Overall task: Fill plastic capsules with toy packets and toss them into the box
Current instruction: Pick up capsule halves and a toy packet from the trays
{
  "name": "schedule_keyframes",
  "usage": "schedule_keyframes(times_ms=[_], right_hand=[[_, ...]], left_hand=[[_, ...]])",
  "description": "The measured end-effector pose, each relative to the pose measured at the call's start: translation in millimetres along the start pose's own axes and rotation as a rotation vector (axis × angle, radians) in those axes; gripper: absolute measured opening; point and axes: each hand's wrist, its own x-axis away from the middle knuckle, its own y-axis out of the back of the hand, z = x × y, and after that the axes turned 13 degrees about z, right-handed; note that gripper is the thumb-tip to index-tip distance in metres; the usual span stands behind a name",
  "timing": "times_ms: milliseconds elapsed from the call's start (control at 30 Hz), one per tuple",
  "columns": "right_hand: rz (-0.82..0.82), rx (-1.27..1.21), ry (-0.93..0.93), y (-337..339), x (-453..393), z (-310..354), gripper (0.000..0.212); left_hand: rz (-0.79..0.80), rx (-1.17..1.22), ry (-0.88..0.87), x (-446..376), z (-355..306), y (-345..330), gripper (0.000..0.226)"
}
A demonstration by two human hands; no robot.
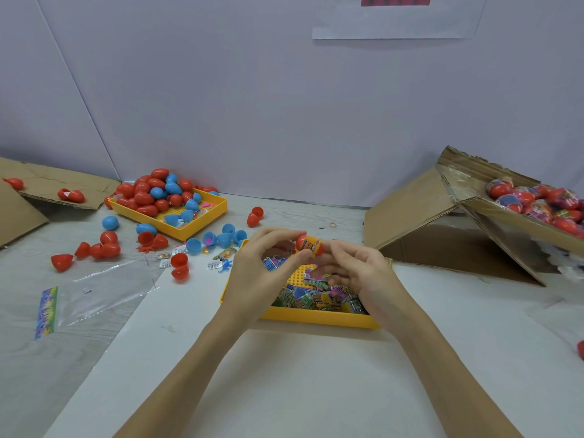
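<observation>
Above the near yellow tray point(316, 318) my two hands meet around a red capsule point(301, 241) with a yellow packet point(313, 245) sticking out between its halves. My left hand point(262, 273) pinches the capsule's left half with thumb and fingers. My right hand point(357, 270) holds its right end with curled fingers. The tray holds a heap of colourful toy packets point(319, 295). A tilted cardboard box point(505, 216) at the right holds several wrapped red capsules point(537, 200).
A second yellow tray point(202, 221) at the back left is piled with red and blue capsule halves. Loose halves point(104, 248) and small packets lie scattered on the table around it. Flat cardboard point(47, 184) lies far left, a clear plastic bag point(94, 292) at the near left.
</observation>
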Motion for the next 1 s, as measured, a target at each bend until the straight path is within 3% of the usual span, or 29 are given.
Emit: schedule_keyframes(times_ms=[133, 200, 467, 567, 700, 1000], right_hand=[[0.009, 0.102, 0.007, 0.1, 1.1, -1.4, 0.03], [-0.002, 0.113, 0.014, -0.2, 1.4, -1.9, 0.027], [-0.036, 0.231, 0.023, -6.0, 0.4, -6.1, 0.025], [-0.04, 0.355, 0.062, -12.9, -1.9, -10.3, 0.022], [-0.105, 0.417, 0.104, -12.5, -3.5, -14.5, 0.023], [-0.126, 0.391, 0.182, -11.6, -1.0, -14.2, 0.017]], left_hand=[[0.121, -0.002, -0.024, -0.2, 0.0, 2.1, 0.05], [0.143, -0.046, -0.081, 0.0, 0.3, 1.5, 0.046], [0.044, -0.328, -0.217, 1.3, 1.7, 1.3, 0.038], [0.071, -0.434, -0.224, 4.6, 2.1, -4.0, 0.053], [0.024, -0.393, -0.202, 6.0, -1.6, -9.7, 0.069], [-0.105, -0.413, -0.251, 8.5, -2.7, -17.4, 0.07]])
